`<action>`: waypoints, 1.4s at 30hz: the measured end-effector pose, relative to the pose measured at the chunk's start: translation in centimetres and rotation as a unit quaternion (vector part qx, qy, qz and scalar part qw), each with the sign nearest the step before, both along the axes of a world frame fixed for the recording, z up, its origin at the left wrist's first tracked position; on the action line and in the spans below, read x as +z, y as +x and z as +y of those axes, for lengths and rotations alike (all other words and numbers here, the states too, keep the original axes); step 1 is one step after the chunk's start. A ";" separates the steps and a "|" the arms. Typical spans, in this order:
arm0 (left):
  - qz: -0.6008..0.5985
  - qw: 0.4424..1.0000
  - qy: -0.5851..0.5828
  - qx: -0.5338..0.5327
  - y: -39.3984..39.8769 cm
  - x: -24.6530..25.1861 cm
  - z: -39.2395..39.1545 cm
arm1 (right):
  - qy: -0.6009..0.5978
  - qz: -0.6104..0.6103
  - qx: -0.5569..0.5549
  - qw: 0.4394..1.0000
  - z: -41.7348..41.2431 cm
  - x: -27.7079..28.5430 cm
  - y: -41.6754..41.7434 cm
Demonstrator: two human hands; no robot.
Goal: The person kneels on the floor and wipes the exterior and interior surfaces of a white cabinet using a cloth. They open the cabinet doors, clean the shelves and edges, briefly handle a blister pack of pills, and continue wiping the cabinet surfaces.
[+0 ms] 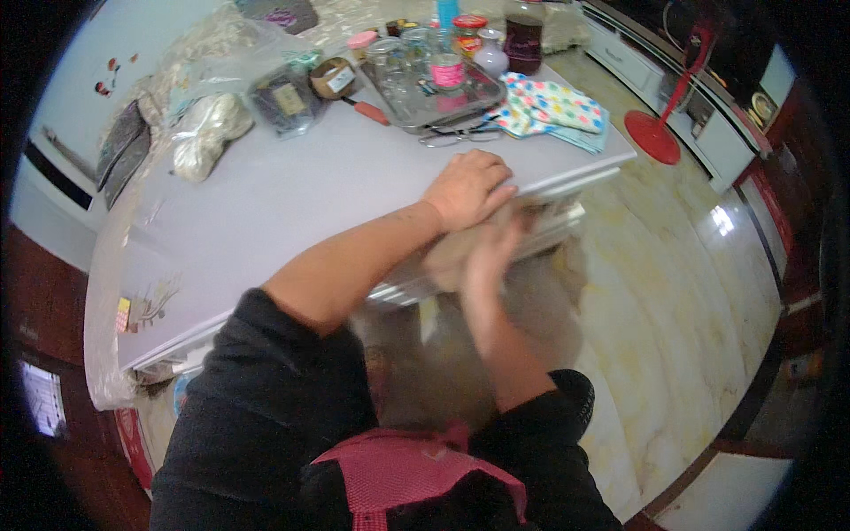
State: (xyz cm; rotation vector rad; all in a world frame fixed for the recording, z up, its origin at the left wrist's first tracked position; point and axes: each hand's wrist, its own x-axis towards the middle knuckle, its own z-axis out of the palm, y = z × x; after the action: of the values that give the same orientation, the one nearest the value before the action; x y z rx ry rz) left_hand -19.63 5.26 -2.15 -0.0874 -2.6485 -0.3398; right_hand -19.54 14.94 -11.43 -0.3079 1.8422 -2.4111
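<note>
My left hand lies palm down on the white tabletop, with its fingers at the table's front edge. My right hand is lower, before the side of the table just under that edge, and is blurred by motion. Whether it holds anything cannot be made out. Beneath the top, a table ledge or drawer part shows beside the right hand, partly hidden by it. Beyond my left hand lie a pair of eyeglasses and a dotted cloth.
A metal tray holds glass jars. Near it stand a white vase, a jar of dark liquid and a pan with a red handle. Plastic bags lie to the left. A red stand is on the marble-patterned floor.
</note>
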 end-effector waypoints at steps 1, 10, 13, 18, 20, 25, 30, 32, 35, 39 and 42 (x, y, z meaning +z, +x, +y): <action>-0.003 1.000 -0.002 0.009 0.7 0.2 -0.3 | 0.000 0.034 0.032 0.999 -0.4 0.9 3.1; 0.012 1.000 -0.025 -0.002 0.4 1.2 0.6 | 0.019 0.112 0.124 0.986 -1.1 -0.1 8.8; 0.000 1.000 -0.013 -0.011 0.5 1.1 0.2 | 0.008 0.075 0.103 0.992 -0.9 0.2 6.8; 0.007 0.999 -0.031 -0.009 0.5 0.6 0.0 | -0.016 0.039 0.009 0.999 0.6 3.4 0.7; 0.007 0.999 -0.039 -0.009 0.4 1.0 0.4 | -0.019 0.104 -0.038 0.994 0.3 0.9 -3.3; -0.006 0.999 -0.031 -0.015 0.6 1.2 0.3 | 0.104 0.043 -0.104 0.988 2.7 3.0 -9.6; -0.026 0.998 -0.047 -0.013 0.2 1.9 1.0 | -0.001 -0.004 -0.116 0.993 4.6 2.4 -17.0; -0.034 0.998 -0.057 -0.011 0.4 2.0 0.8 | -0.088 -0.010 -0.088 0.992 5.1 2.4 -19.0; -0.046 0.996 -0.073 -0.008 0.7 1.8 0.5 | 0.012 0.045 -0.097 0.994 5.6 2.2 -21.9; -0.038 0.995 -0.087 -0.026 -0.5 1.8 1.2 | 0.041 0.049 -0.146 0.987 8.0 -2.1 -30.8; -0.044 0.995 -0.087 -0.023 0.2 1.8 0.5 | -0.069 0.009 -0.063 0.996 7.8 -0.2 -29.3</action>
State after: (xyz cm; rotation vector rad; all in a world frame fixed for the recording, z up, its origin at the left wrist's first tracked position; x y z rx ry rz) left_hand -19.40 5.81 -0.39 -0.1923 -2.7631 -0.1304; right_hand -48.89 22.74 -11.65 -0.2312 1.7553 -2.6360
